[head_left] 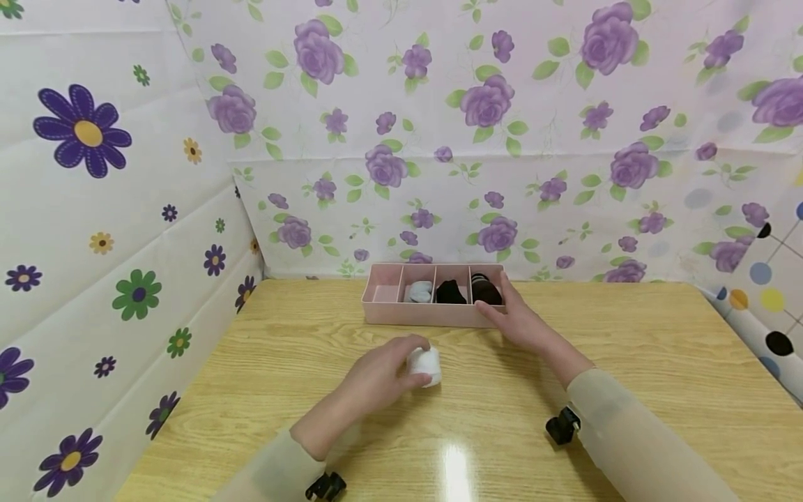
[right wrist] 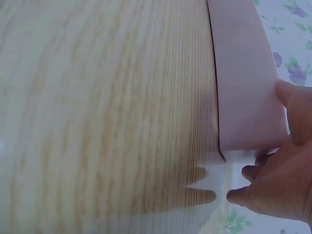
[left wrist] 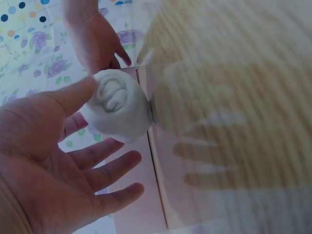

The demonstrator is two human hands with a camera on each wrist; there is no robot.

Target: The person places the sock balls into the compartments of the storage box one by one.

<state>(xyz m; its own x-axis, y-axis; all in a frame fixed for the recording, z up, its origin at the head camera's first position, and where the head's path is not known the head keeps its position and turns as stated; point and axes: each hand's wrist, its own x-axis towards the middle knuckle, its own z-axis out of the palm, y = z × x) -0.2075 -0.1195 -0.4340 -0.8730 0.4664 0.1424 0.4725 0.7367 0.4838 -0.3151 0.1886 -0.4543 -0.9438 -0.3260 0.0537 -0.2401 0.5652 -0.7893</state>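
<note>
A white rolled-up sock (head_left: pixel 426 366) is pinched by my left hand (head_left: pixel 384 376), just in front of a pink divided box (head_left: pixel 420 315). In the left wrist view the spiral end of the white roll (left wrist: pixel 122 109) shows beside the thumb, while the other fingers (left wrist: pixel 114 168) are spread. My right hand (head_left: pixel 523 322) grips the right end of the box, thumb on its front wall and fingers at the far side. Inside the box, from left, are a bare compartment, a light grey-blue roll (head_left: pixel 420 291), a black roll (head_left: pixel 449 293) and a dark brown roll (head_left: pixel 485 290) with pale stripes.
The box stands on a wood-grain table (head_left: pixel 251 390), close to the flowered sheet (head_left: pixel 345 209) behind it. Another patterned sheet (head_left: pixel 81 230) hangs along the left side. Small black devices (head_left: pixel 562 426) are fixed at both wrists.
</note>
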